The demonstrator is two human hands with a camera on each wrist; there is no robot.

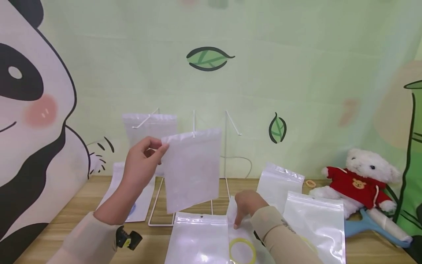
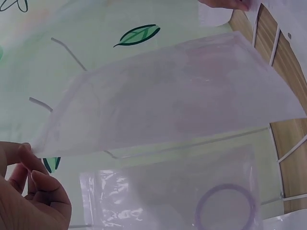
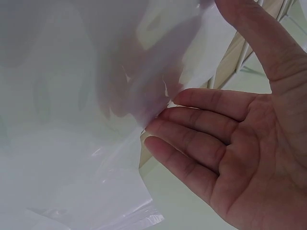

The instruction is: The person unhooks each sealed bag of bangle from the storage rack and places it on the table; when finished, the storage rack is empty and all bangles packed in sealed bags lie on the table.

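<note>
One pouch [image 1: 192,172] in hand [image 1: 142,163]; contents unclear

A wood-grain table [image 1: 89,194] carries the base of a white wire rack [image 1: 160,225], with 1 pale pouch [image 1: 142,205] at the left and 4 more pouches [image 1: 201,234] in front of the rack and to its right. Toward the right end are a small tan ring [image 1: 310,180], a white plush bear [image 1: 358,186] in red, a blue forked object [image 1: 370,224] and a white roll-shaped item [image 1: 388,222].
</note>
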